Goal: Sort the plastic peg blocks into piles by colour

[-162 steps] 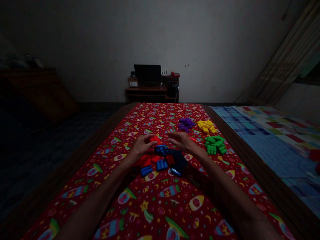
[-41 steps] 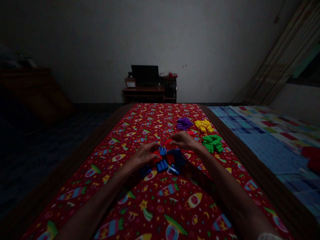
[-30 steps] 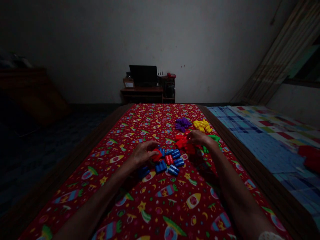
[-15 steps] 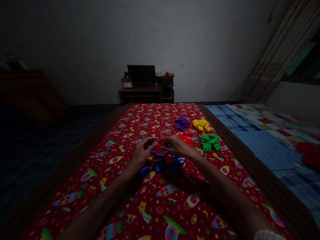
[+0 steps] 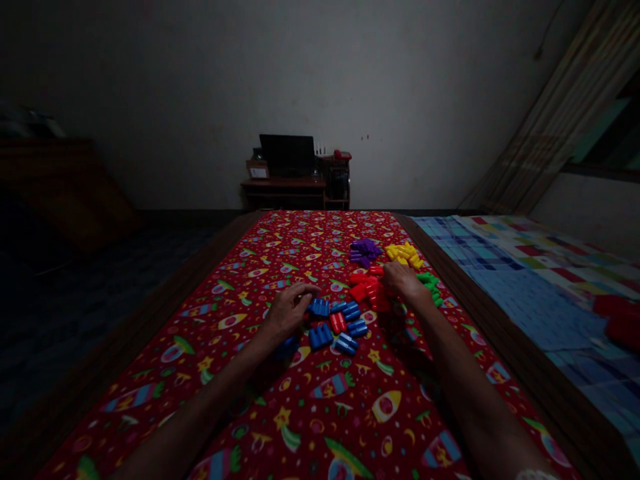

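Several blue toy building blocks (image 5: 321, 337) lie loosely grouped on the red patterned cloth, with one red block (image 5: 338, 323) among them. My left hand (image 5: 287, 312) rests at the left of this group, beside a blue block (image 5: 319, 307). Its fingers are curved, with the thumb apart, and nothing shows between them. Over the right side of the red pile (image 5: 371, 290) is my right hand (image 5: 406, 283), its fingers curled downward. Whatever they hold is hidden. The green pile (image 5: 431, 287) is partly covered by this hand.
Beyond the red pile are a purple pile (image 5: 365, 252) and a yellow pile (image 5: 404, 254). The patterned cloth (image 5: 330, 427) covers a long table with brown edges. A desk with a monitor (image 5: 287, 155) stands by the far wall; a checked bedspread (image 5: 480, 280) lies at right.
My right hand has moved right, from above the blue group to the red pile. A red block between my hands is gone from there. My left hand stays nearly in place.
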`<state>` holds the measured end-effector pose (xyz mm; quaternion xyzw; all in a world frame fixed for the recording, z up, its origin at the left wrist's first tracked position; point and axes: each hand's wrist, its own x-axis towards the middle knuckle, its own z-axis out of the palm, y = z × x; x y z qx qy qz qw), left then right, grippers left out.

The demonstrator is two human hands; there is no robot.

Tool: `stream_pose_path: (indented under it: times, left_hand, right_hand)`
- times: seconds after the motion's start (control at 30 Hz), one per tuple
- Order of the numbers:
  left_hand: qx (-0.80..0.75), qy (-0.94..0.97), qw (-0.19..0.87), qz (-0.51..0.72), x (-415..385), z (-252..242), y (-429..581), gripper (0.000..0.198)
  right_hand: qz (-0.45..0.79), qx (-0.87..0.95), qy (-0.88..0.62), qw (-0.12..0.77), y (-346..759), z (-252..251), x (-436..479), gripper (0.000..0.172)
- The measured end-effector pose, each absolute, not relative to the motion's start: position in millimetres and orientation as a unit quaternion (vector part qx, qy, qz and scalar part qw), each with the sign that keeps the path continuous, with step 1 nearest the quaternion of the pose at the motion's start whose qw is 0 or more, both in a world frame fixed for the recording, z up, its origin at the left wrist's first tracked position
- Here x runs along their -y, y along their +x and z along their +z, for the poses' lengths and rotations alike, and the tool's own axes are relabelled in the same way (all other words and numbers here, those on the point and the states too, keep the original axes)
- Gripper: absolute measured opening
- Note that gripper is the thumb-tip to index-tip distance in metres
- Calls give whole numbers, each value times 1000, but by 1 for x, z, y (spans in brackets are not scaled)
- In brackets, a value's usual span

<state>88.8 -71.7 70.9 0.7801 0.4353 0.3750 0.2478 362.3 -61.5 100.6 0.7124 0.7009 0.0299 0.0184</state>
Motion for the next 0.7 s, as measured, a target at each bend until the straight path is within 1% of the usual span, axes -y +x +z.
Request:
stream_pose_path:
  times: [0.1, 0.27, 0.37, 0.5, 0.6, 0.7]
  left_hand:
    - [-433, 783, 245, 375, 72, 70, 89, 27]
    - [-431, 788, 242, 368, 72, 68, 89, 27]
    - [-419, 798, 239, 363, 71, 67, 89, 27]
    - [-389, 829, 227, 330, 72, 68, 89, 26]
    - [-359, 859, 214, 296, 73, 66, 88, 24]
    - [-316, 888, 194, 271, 74, 59, 88, 23]
  right_hand:
    - [11, -708, 706, 15, 361, 103, 57, 32]
    - [40, -676, 735, -27, 365, 105, 51, 36]
    - [16, -679, 731, -61, 369, 93, 44, 32]
    - [-37, -737, 667, -102, 373, 70, 29, 41]
    - [-69, -747, 655, -93, 375, 63, 20, 36]
    - [-70, -741, 662, -90, 375, 65, 19, 31]
